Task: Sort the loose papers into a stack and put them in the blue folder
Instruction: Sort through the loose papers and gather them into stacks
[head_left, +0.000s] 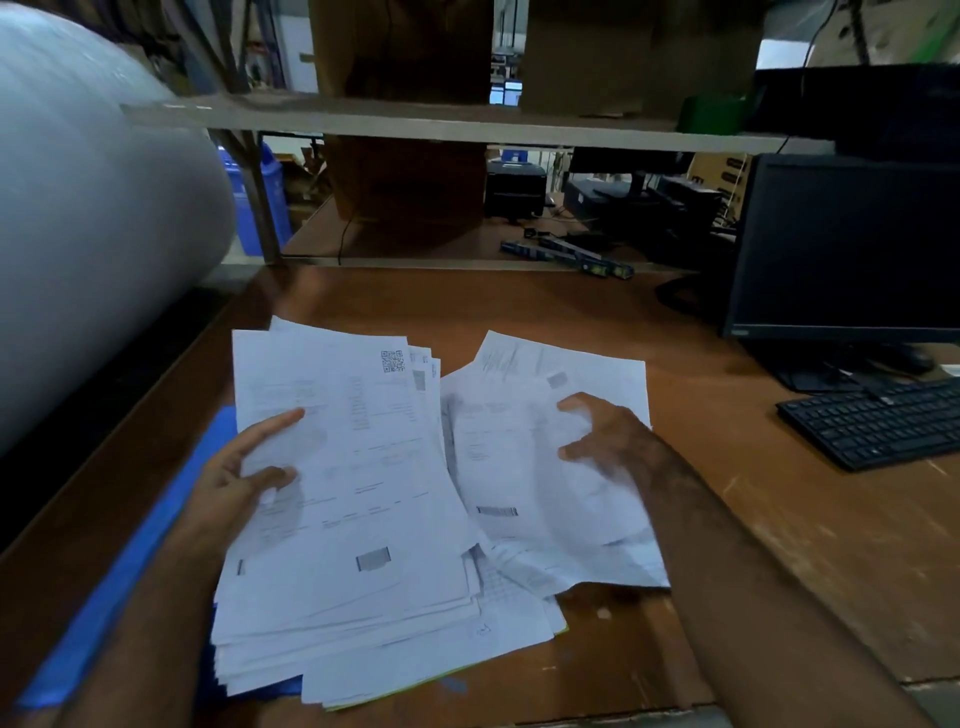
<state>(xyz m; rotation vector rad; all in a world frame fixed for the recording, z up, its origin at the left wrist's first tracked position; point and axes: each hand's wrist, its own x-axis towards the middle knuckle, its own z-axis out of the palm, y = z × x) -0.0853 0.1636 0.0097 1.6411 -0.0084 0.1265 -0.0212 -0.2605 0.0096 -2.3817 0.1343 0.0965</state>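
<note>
Currently we see left grip (244, 467) pinching paper stack (353, 519) mid-frame; right grip (608, 441) open, clawed over loose sheets (545, 499).

Dim indoor light; the white papers (363, 467) are the brightest area, mid-frame. The right hand (608, 441) is motion-blurred. Upper frame sits in dark shadow, and straight lines bow toward the edges.

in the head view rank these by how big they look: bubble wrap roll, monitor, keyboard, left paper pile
1. bubble wrap roll, though it is nearest and cut off
2. left paper pile
3. monitor, cut off at the edge, so close to the pile
4. keyboard
</note>
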